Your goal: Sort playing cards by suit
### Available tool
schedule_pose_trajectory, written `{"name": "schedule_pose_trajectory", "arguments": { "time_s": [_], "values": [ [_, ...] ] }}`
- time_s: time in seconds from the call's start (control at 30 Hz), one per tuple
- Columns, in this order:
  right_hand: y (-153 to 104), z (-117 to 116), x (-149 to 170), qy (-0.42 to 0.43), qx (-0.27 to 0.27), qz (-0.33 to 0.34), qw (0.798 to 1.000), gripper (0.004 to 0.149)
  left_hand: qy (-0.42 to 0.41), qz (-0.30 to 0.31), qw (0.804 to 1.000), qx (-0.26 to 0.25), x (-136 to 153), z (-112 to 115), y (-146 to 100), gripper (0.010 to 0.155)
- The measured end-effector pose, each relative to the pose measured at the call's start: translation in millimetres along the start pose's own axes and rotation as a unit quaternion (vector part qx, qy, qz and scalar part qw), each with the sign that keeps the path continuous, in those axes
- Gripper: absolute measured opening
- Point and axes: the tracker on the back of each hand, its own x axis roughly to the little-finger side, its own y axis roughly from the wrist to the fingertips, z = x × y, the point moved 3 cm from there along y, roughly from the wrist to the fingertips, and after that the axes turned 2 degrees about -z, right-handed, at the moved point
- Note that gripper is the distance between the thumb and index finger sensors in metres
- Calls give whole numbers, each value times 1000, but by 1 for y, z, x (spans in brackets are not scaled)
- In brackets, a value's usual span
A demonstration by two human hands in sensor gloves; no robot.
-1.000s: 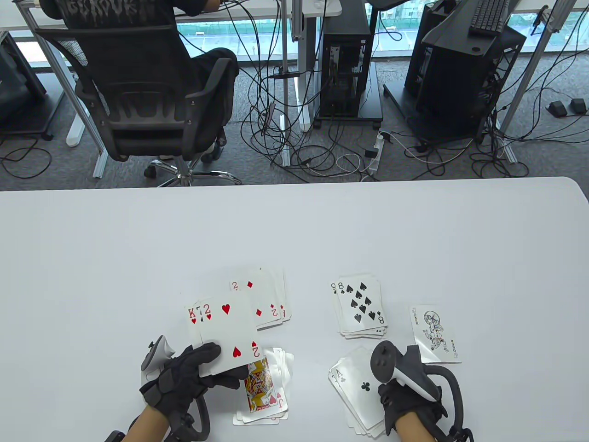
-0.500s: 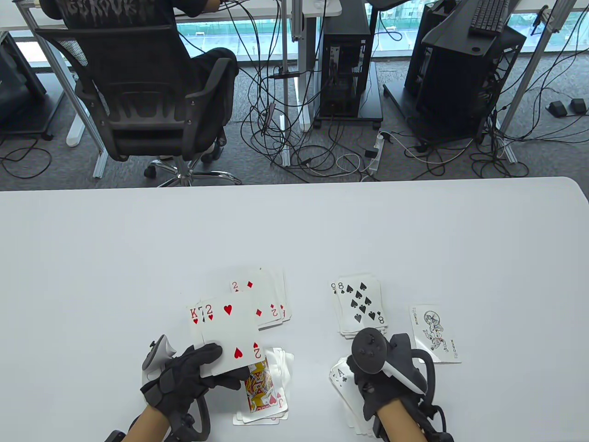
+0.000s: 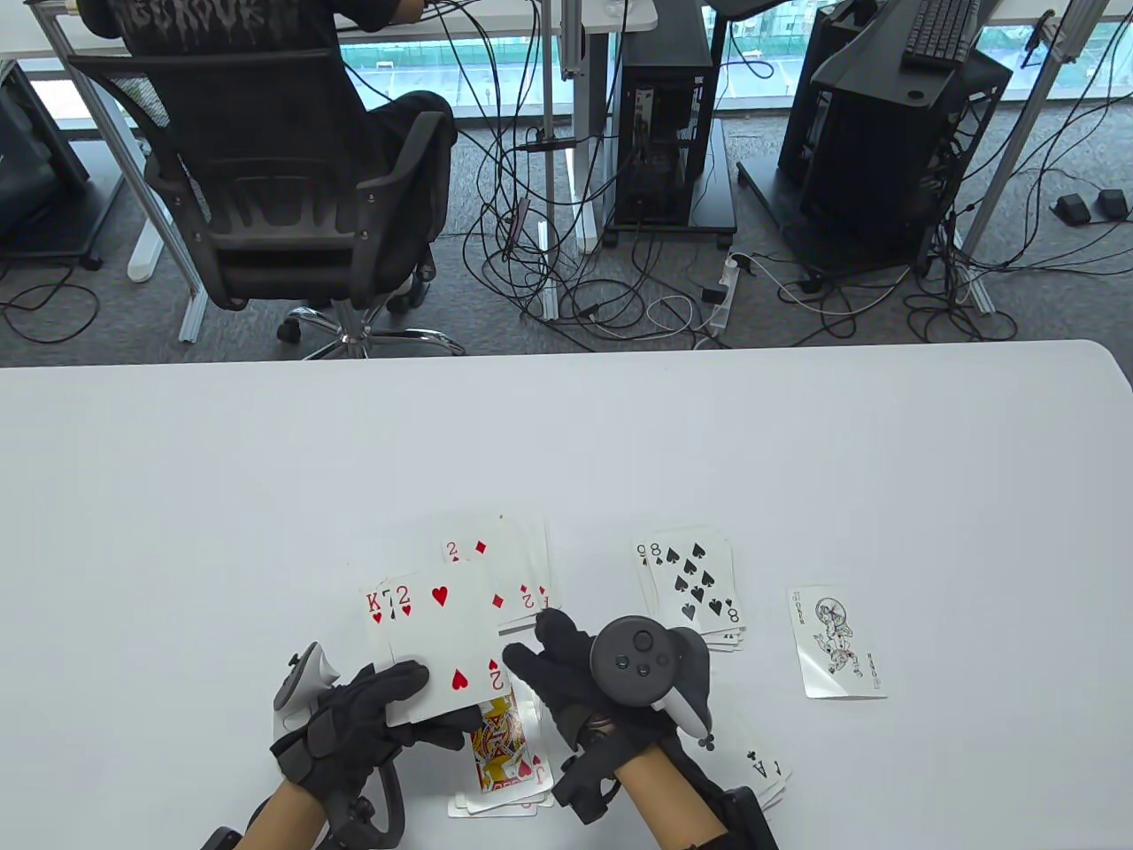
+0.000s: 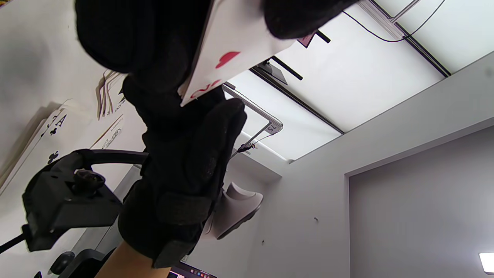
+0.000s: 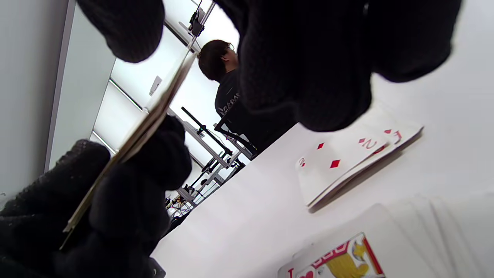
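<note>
A: Left hand [image 3: 354, 726] pose?

B: Low at the near edge of the tabletop [image 3: 265, 460], palm turned up, thumb across the face of a small fan of cards [image 3: 434, 637]. The fingers [image 3: 443, 730] curl under it; top card is the 2 of hearts, with a K of hearts peeking behind. The left wrist view shows the same clamp, fan edge between thumb and fingers.

A: Right hand [image 3: 575, 682]?

B: Reaches across toward the fan, tracker on its back facing up. Its fingers [image 3: 544, 651] are extended, loosely spread, tips just beside the 2's right edge. Contact: cannot tell. It grips nothing visible.

A: Piles?

B: Hearts pile [image 3: 504, 753], J on top, under both hands. Diamonds pile [image 3: 518, 575] beyond it. Spades pile [image 3: 695, 593] to the right, joker [image 3: 836, 642] apart, clubs pile [image 3: 766, 770] near the right forearm.
</note>
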Motion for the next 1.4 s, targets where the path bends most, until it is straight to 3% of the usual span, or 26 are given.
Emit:
{"name": "schedule_pose_trajectory", "arguments": {
  "time_s": [0.17, 0.23, 0.33, 0.47, 0.77, 1.03, 1.1, 1.17, 1.3, 1.4],
  "values": [
    [5, -17, -11, -39, 25, 41, 998, 75, 1, -1, 1000, 1, 1, 0, 0, 45],
    [3, -18, -12, -44, 49, 49, 997, 68, 7, -5, 1000, -5, 1, -1, 0, 45],
    [-3, -13, -15, -34, 132, 87, 987, 52, 3, -4, 1000, 3, 2, 0, 1, 45],
    [-7, -11, -14, -46, 134, 97, 985, 43, 8, -9, 1000, 2, 3, -1, 1, 45],
    [-8, 5, 14, 24, 163, 41, 985, 38, 8, -1, 1000, -2, 1, -2, 0, 45],
    [-14, 34, 52, 102, 220, -29, 970, 39, 1, 16, 1000, -5, -3, -5, -1, 44],
    [-15, 35, 57, 105, 194, -48, 974, 40, -2, 22, 1000, -7, -5, -6, -1, 44],
    [-13, 25, 60, 106, 129, -67, 984, 43, -1, 25, 1000, -11, -6, -7, -2, 44],
    [-11, -16, 56, 49, -37, -98, 993, 51, -6, 24, 1000, -14, -4, -9, -2, 44],
    [-12, -42, 47, -30, -125, -111, 986, 57, -7, 26, 1000, -16, -5, -8, -2, 44]
  ]
}}
